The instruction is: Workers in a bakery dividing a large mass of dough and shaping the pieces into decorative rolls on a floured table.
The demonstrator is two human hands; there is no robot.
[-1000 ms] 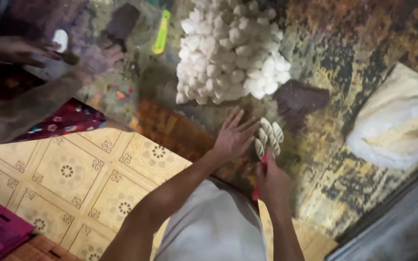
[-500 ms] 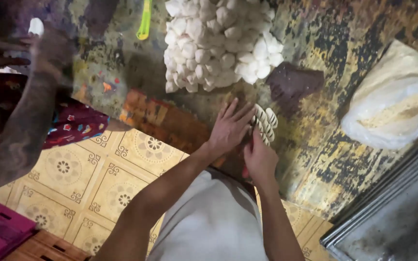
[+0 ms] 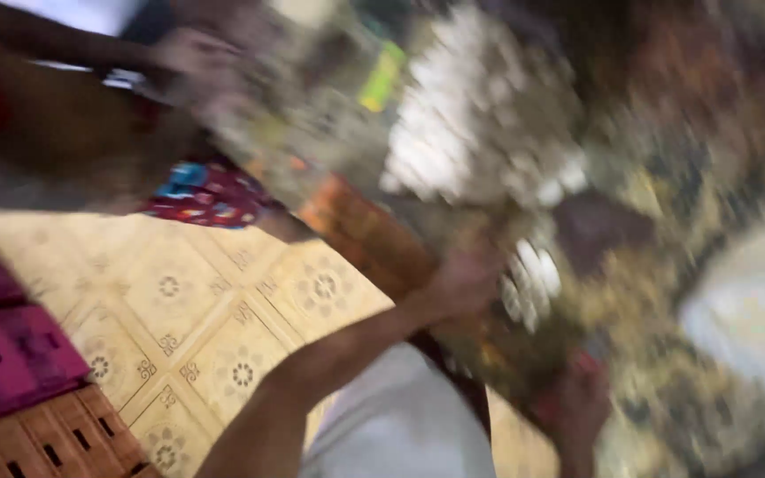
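The view is smeared by motion, so only coarse relations hold. The left hand (image 3: pixel 462 283) lies on the worn, mottled worktop (image 3: pixel 666 292) right beside a small row of white dough pieces (image 3: pixel 531 276) — the row sits just to the right of its fingers and seems to touch them, its long axis running roughly top to bottom in the view. Whether the fingers are spread flat or curled I cannot tell. The right hand (image 3: pixel 582 403) is lower, near the worktop's front edge, closed around something red (image 3: pixel 584 365) whose shape is lost in the blur; it lies below the row, a little apart from it. So the left hand is the nearer of the two to the row.

Farther up the worktop lies a large heap of white dough balls (image 3: pixel 480 124), apart from both hands, with a yellow-green strip (image 3: pixel 381 75) beside it on the left. A dark patch (image 3: pixel 599 226) lies between the heap and the row. At the right edge, a pale mass (image 3: pixel 750 319) — probably a big lump of dough — leaves a band of bare worktop between itself and the row. At upper left, another person's arm (image 3: pixel 90 53) reaches over the far end, well away. Left of the worktop, patterned floor tiles (image 3: pixel 197 319)
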